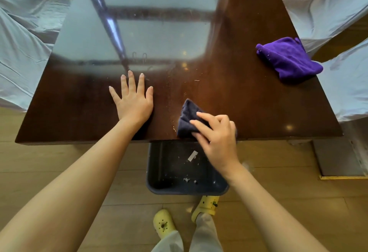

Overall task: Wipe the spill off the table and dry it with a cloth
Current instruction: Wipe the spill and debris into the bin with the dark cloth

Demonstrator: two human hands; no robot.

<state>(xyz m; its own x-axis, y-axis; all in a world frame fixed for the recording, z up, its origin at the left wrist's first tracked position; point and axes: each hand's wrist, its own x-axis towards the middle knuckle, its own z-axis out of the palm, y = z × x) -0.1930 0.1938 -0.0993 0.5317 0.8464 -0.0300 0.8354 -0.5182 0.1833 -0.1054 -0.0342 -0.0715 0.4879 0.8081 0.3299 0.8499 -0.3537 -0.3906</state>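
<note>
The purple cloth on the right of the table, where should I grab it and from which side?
Pinch the purple cloth from above at its raised, bunched middle. It lies crumpled and loose near the table's right edge, untouched, so the folds give the fingers something to close on. The right hand is nearer, but it presses the dark cloth.

Most of the bench (249, 92) is left bare for passage. The right edge is blocked by a purple cloth (288, 60). Below the near edge, floor room is taken by a dark bin (169, 172).
</note>
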